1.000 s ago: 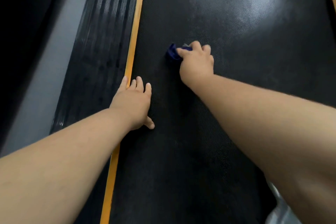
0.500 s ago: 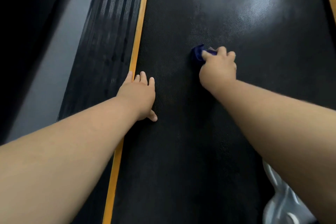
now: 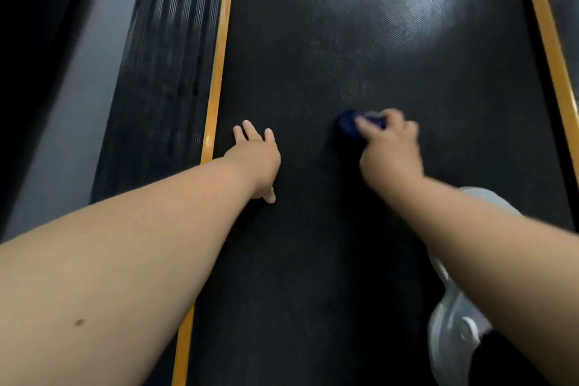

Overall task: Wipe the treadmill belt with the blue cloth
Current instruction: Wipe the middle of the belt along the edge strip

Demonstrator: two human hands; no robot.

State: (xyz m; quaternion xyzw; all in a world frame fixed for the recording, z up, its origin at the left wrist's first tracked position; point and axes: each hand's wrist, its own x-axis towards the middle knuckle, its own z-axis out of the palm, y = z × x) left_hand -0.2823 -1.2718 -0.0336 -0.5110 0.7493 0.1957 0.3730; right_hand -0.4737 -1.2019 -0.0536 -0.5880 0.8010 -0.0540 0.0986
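1. While the head camera stares down, the dark treadmill belt (image 3: 313,260) fills the middle of the view, running from 6 o'clock up to 12 o'clock.
2. And there's the right hand (image 3: 391,150), just off centre at 2 o'clock, fingers curled over the blue cloth (image 3: 349,128) and pinning it to the belt. That's a firm grasp.
3. The cloth pokes out at that hand's 10 o'clock as a small dark-blue wad. It's smeared by blur, so it looks bunched rather than spread flat, though I can't swear to it.
4. Over to the left hand (image 3: 253,157), just off centre at 9 o'clock. It's released and holding nothing, with the palm flat on the belt, fingers straight and fanned toward 12 o'clock, and the thumb sticking out toward 5 o'clock.
5. The two hands are near each other but apart, with bare belt between them.
6. Just beside the left hand, at its 9 o'clock, the left orange strip (image 3: 216,72) edges the belt. The right orange strip (image 3: 545,41) shows out at 2 o'clock.
7. Beyond the left strip, at 10 o'clock, come the ribbed black side rail (image 3: 166,56) and then a grey band (image 3: 78,103).
8. A bright glare patch (image 3: 423,9) sits on the belt at 1 o'clock.
9. Down at 4 o'clock, a pale grey shoe (image 3: 451,323) is partly hidden behind the right forearm (image 3: 501,260).
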